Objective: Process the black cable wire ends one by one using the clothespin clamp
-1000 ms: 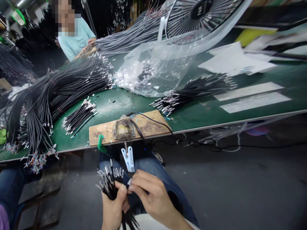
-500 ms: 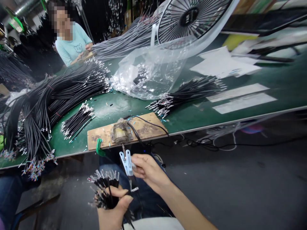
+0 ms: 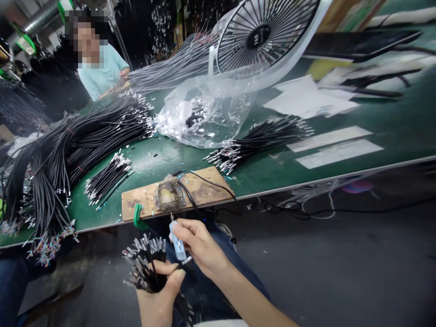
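Observation:
My left hand [image 3: 161, 295] is closed around a bundle of short black cables [image 3: 145, 265] with clear and silvery ends, held below the table edge. From its thumb and forefinger one cable end [image 3: 186, 260] sticks out to the right, close to the lower end of a light blue clothespin [image 3: 177, 243]. My right hand [image 3: 202, 247] pinches that clothespin, thumb on top. The clothespin sits at the thin shaft [image 3: 172, 217] of a small motor [image 3: 169, 197], which is taped to a wooden board [image 3: 211, 181]. Whether its jaws touch the cable, I cannot tell.
A green clamp [image 3: 138, 217] grips the board at the table edge. On the green table [image 3: 259, 181] lie cable bundles [image 3: 102, 120], a short cable pile [image 3: 108, 178], another bundle [image 3: 255, 138], a plastic bag [image 3: 221, 113] and paper strips [image 3: 339, 153]. A fan [image 3: 259, 36] stands behind; a co-worker [image 3: 104, 70] sits across.
My right hand has squeezed the clothespin's spread arms together. The cable end by my left thumb now points toward the clothespin. The whole view has shifted slightly.

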`<action>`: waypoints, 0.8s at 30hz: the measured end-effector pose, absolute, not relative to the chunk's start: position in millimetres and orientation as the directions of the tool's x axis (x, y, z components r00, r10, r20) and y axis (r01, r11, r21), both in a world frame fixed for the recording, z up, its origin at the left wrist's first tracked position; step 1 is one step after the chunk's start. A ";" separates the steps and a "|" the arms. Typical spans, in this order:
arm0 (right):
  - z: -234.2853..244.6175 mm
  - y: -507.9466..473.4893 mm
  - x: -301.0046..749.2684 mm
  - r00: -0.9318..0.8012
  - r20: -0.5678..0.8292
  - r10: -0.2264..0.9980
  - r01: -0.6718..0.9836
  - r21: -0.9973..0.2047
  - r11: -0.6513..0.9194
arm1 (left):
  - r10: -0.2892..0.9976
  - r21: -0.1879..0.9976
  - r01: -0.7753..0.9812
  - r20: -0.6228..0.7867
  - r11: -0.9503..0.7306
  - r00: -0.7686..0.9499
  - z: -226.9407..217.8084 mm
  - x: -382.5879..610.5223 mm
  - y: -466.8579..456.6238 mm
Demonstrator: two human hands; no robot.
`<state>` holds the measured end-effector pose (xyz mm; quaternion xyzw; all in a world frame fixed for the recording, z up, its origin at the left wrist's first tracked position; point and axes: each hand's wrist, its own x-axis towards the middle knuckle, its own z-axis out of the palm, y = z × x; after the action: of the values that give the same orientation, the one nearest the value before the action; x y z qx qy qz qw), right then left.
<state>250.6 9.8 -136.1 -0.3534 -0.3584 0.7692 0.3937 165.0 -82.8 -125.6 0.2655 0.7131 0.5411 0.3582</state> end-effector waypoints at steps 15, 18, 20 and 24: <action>-130.9 -17.3 286.4 -0.101 0.186 0.977 -0.078 -0.981 0.179 | 0.804 0.923 0.087 -0.276 0.374 -0.526 -144.3 161.0 -109.5; -118.4 -29.2 292.3 -0.238 0.351 0.906 0.020 -0.930 0.366 | 0.838 0.914 0.087 -0.322 0.396 -0.440 -147.6 167.7 -114.4; -116.5 -33.4 292.6 -0.293 0.354 0.888 0.048 -0.922 0.384 | 0.860 0.916 0.081 -0.336 0.394 -0.385 -149.2 171.5 -116.6; -124.1 -35.0 290.5 -0.334 0.301 0.893 0.114 -0.928 0.356 | 0.874 0.922 0.056 -0.343 0.384 -0.344 -152.9 173.0 -120.6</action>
<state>290.5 -35.0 -124.1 -0.3644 -0.6911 0.4351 0.4475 173.0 -120.6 -152.9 0.3364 0.6908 0.4416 0.4633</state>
